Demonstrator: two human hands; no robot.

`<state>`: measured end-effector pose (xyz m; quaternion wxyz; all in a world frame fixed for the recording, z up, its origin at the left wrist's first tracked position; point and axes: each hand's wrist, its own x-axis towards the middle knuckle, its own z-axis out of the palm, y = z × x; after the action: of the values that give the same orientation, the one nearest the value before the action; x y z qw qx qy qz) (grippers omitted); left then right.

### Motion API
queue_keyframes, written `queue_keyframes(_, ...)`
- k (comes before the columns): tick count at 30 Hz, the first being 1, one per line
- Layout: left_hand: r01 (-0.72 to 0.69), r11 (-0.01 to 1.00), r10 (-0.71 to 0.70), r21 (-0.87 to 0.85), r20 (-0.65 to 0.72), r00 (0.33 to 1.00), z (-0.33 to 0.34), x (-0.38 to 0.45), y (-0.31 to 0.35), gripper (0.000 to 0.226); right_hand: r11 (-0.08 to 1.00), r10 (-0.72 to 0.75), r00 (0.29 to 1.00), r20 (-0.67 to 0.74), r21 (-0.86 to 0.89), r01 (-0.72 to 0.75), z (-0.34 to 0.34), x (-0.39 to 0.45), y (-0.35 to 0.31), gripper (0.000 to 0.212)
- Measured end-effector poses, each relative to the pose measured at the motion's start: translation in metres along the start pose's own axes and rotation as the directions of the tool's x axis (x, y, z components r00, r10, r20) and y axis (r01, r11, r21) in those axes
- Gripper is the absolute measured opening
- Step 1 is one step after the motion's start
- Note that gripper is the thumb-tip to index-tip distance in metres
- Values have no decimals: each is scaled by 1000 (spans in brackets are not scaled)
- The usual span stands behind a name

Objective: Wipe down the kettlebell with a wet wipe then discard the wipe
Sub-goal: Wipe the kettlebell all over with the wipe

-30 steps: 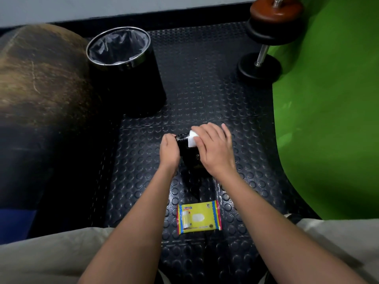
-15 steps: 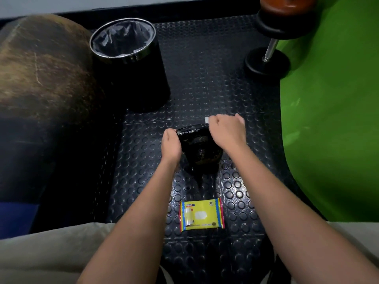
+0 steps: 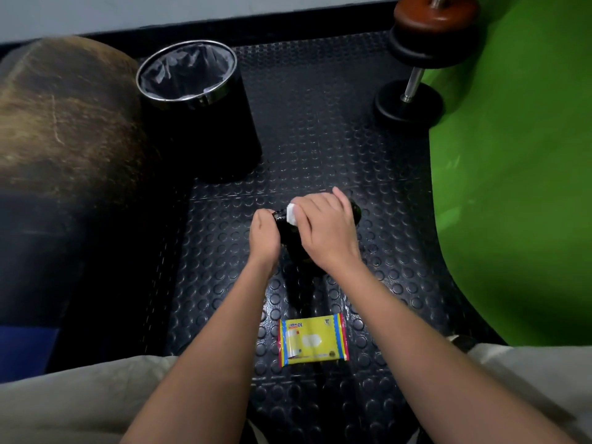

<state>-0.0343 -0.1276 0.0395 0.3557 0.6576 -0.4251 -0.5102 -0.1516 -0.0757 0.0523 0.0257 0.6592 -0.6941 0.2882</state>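
On the studded gym floor (image 3: 314, 123), my right hand (image 3: 323, 229) has swung the wipe (image 3: 291, 213) back atop the kettlebell (image 3: 288, 241), fingers pressing; left hand (image 3: 263, 238) grips its side — wiping continues.

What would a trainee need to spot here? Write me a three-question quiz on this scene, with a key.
1. True or false: the wet wipe lies on the floor beside the yellow wipe pack.
2. Multiple choice: the bin stands (A) beyond the kettlebell, on the person's left; (B) between the person's knees; (C) on the green mat.
3. Fill in: the left hand steadies the kettlebell while the right hand presses the ____ against it.

Key: 1 false, the right hand presses it on the kettlebell; 2 A; 3 wet wipe.
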Motion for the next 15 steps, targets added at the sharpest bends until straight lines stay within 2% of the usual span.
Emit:
queue_keyframes(7,-16,1000,16,18,26,1000,0,2,2,33,997,-63,992,-114,42,68,9,-23,33,42)
queue_keyframes(12,12,1000,-12,15,27,1000,0,5,1,27,986,37,989,-147,163,-13,13,-28,47,43)
queue_keyframes(15,24,1000,-24,10,37,999,-1,7,0,24,949,179,972,-149,285,-132,12,-24,41,39)
